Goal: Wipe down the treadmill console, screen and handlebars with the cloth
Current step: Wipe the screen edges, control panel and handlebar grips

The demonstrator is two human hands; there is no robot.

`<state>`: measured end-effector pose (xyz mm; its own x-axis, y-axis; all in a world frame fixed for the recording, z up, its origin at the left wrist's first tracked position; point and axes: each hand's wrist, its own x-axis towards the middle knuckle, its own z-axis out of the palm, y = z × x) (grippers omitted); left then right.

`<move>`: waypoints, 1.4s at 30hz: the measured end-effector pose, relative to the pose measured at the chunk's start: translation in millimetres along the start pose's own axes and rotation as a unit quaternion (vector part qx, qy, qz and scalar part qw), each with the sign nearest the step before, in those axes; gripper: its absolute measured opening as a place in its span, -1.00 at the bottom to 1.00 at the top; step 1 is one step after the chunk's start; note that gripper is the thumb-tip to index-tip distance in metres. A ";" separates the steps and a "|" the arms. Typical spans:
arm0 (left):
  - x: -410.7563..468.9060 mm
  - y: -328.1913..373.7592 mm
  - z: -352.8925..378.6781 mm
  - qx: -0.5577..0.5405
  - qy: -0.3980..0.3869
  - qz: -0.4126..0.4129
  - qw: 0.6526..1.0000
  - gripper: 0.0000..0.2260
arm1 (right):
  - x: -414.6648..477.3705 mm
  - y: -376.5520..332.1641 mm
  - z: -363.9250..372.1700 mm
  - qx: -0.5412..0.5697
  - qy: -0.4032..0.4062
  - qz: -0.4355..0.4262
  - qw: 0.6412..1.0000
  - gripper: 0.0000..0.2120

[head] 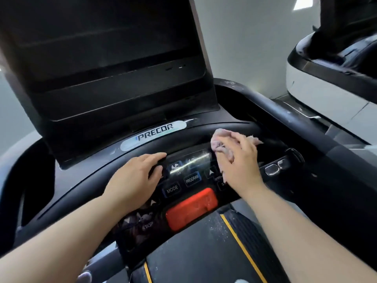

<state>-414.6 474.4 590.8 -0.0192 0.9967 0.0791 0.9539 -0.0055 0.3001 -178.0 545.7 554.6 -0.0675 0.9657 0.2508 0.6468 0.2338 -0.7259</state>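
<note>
Head view: nearest, a grey treadmill belt (193, 252) edged in yellow, then a red rectangular stop button (191, 207). The left hand (134, 178) rests flat on the glossy black button console (183, 176). Apart from it, the right hand (240, 164) curls over a bunched pale pink cloth (220, 137) at the console's right edge. Beyond, a curved black handlebar (285, 115) sweeps right, a dark screen (98, 43) stands upright, and a white-and-black neighbouring machine (318, 86) stands to the right.
</note>
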 end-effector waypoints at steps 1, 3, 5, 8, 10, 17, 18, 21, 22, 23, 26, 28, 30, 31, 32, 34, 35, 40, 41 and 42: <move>-1.1 -4.6 -0.1 -0.017 -0.011 0.003 1.000 -0.65 | 12.1 -5.3 -3.2 0.033 -0.029 0.051 0.998 -0.72; 1.9 -8.6 -0.7 -0.074 -0.018 0.011 0.997 -0.67 | 24.9 -20.6 3.6 0.030 -0.048 0.102 0.993 -0.75; 6.3 -8.9 -1.8 -0.130 -0.009 0.002 0.992 -0.70 | 27.5 -39.2 22.4 -0.085 -0.035 0.046 0.995 -0.73; 4.8 -7.9 -2.2 -0.207 0.066 -0.027 0.976 -0.74 | 11.9 -76.7 53.1 -0.162 -0.074 -0.122 0.976 -0.69; 2.0 -12.0 -2.3 -0.298 0.109 -0.076 0.945 -0.73 | 13.0 -86.8 50.7 -0.148 -0.131 -0.160 0.967 -0.64; -2.7 -43.6 -10.4 -0.415 0.059 -0.187 0.888 -0.77 | 39.2 -43.5 10.5 -0.174 -0.110 0.089 0.975 -0.61; -6.8 -50.0 -10.2 -0.429 0.043 -0.204 0.879 -0.76 | 31.9 -55.1 23.6 -0.208 -0.097 0.053 0.972 -0.58; -17.2 -65.9 -19.0 -0.528 0.032 -0.270 0.805 -0.74 | -2.8 -113.8 66.6 -0.240 -0.093 -0.103 0.961 -0.60; -19.9 -71.1 -24.1 -0.558 0.042 -0.286 0.778 -0.74 | -17.7 -128.8 80.0 -0.242 -0.101 -0.157 0.952 -0.62; -22.2 -75.5 -29.7 -0.586 0.048 -0.287 0.756 -0.75 | -30.6 -143.6 90.3 -0.243 -0.118 -0.189 0.944 -0.61; -33.1 -83.1 -42.6 -0.645 0.018 -0.233 0.727 -0.74 | -52.7 -165.0 107.5 -0.184 -0.199 -0.251 0.929 -0.63; -44.8 -78.3 -43.8 -0.639 -0.020 -0.198 0.743 -0.72 | -58.6 -162.7 107.8 -0.034 -0.248 -0.233 0.940 -0.68; -60.0 -70.7 -38.0 -0.605 -0.038 -0.168 0.778 -0.75 | -65.5 -157.1 99.5 0.110 -0.213 -0.172 0.955 -0.68; -66.0 -66.6 -33.7 -0.572 -0.031 -0.158 0.804 -0.79 | -68.4 -152.3 93.0 0.137 -0.162 -0.156 0.965 -0.70; -70.8 -63.2 -29.4 -0.524 -0.014 -0.153 0.838 -0.83 | -69.9 -144.7 86.3 0.134 -0.094 -0.148 0.975 -0.71; -79.1 -58.7 -21.6 -0.375 0.035 -0.163 0.912 -0.83 | -64.3 -125.7 74.2 0.085 0.010 -0.118 0.989 -0.70; -84.2 -57.2 -16.7 -0.304 0.053 -0.170 0.936 -0.76 | -58.6 -117.6 67.6 0.057 0.022 -0.089 0.994 -0.68; -127.1 -33.7 28.4 -0.260 0.115 -0.215 0.934 -0.63 | -47.4 -94.4 56.2 -0.059 -0.062 -0.007 0.996 -0.65; -135.3 -25.9 37.5 -0.292 0.116 -0.235 0.920 -0.63 | -48.9 -93.6 56.1 -0.057 -0.070 -0.012 0.996 -0.64; -141.4 -17.4 44.3 -0.316 0.109 -0.253 0.908 -0.59 | -50.3 -92.6 56.2 -0.052 -0.073 -0.016 0.996 -0.62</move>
<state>-415.3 337.2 532.3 -0.5326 0.8446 -0.0555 0.4447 0.3350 0.8307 -277.2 481.8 573.3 -0.1939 0.9659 0.1719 0.7166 0.2591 -0.6475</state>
